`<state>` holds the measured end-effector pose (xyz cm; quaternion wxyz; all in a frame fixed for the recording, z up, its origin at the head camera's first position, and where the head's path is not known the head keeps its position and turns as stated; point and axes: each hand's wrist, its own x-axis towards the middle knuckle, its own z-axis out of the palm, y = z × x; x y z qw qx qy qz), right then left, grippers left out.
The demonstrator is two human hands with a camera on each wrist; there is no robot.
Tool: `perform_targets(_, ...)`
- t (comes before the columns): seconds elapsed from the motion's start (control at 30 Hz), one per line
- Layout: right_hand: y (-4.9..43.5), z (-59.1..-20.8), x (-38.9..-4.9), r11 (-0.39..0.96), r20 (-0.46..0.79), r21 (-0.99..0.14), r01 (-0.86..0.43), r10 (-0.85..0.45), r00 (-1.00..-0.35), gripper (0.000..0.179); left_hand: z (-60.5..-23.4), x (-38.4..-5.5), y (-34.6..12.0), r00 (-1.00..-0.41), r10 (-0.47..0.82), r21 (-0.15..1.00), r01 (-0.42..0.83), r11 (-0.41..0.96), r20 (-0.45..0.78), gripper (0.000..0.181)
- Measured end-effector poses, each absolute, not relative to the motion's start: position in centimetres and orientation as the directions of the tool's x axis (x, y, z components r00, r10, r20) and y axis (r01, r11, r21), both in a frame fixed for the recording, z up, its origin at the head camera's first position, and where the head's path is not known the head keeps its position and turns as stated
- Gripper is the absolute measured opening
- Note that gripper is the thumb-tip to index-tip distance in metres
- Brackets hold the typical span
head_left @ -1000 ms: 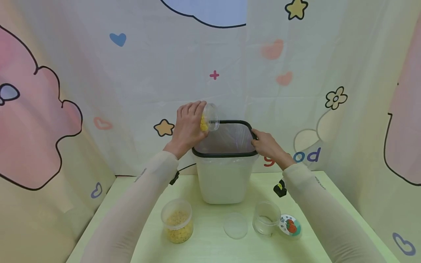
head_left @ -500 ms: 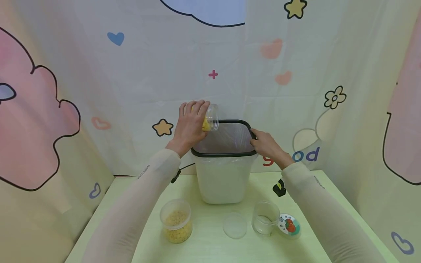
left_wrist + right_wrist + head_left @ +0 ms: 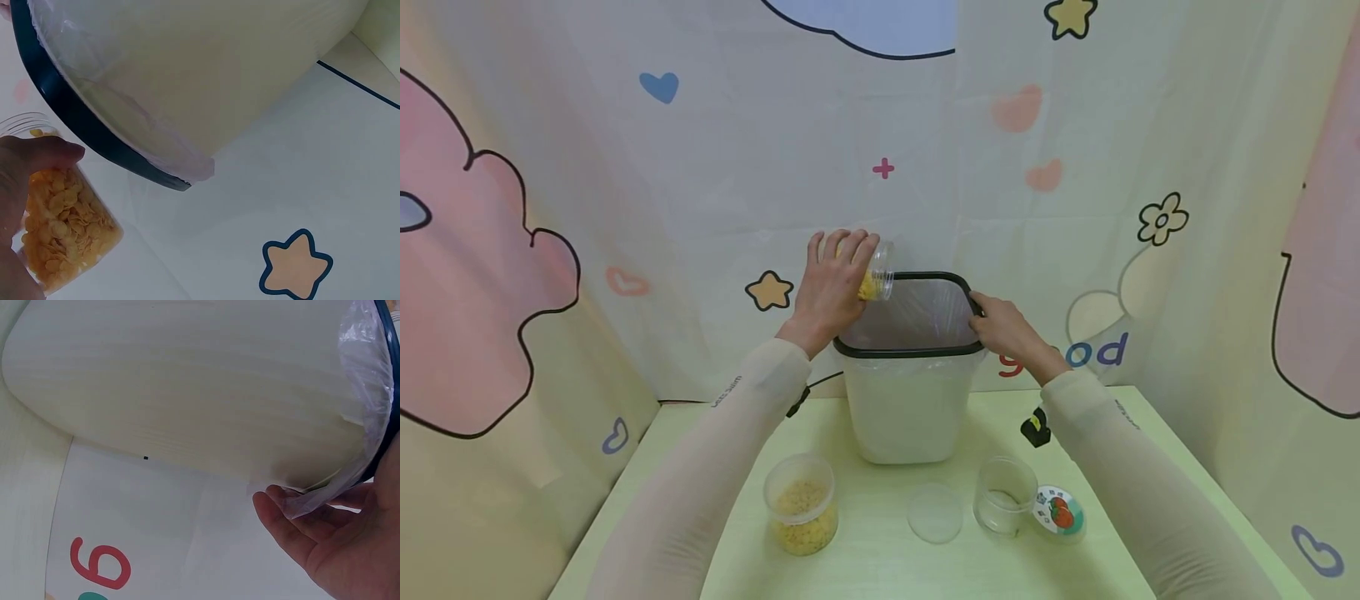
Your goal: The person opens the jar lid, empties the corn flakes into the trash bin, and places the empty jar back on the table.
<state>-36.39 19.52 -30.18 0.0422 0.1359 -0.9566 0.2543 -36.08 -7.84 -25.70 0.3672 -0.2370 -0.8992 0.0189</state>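
My left hand (image 3: 827,292) grips a clear plastic jar (image 3: 883,271) of yellow flakes, tipped on its side with its mouth toward the bin. In the left wrist view, the flakes (image 3: 69,228) look like cornflakes and still fill much of the jar, with the thumb across it near the neck. Below and beside the jar stands a white trash bin (image 3: 910,417) with a black rim and a clear plastic liner (image 3: 369,381). On its right side, my right hand (image 3: 1006,327) holds the rim, fingers curled under the rim and liner edge in the right wrist view.
A tub (image 3: 805,512) of yellow crumbs stands front left on the table. A translucent lid (image 3: 935,512), a clear container (image 3: 1004,497) and a tomato-printed lid (image 3: 1060,512) lie to its right. A small black object (image 3: 1036,427) sits by the right forearm.
The left fingers have spread a little on the jar, and its mouth has tipped slightly lower over the bin. The right hand stays on the rim.
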Motion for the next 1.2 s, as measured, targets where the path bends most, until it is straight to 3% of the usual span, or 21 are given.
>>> perform_targets(1.2, 19.75, -30.25, -36.34, 0.815, 0.157, -0.502, -0.289, -0.243, -0.957, 0.058, -26.05, -36.24, -7.03, -0.586, 0.540, -0.384, 0.380, 0.842, 0.604, 0.074)
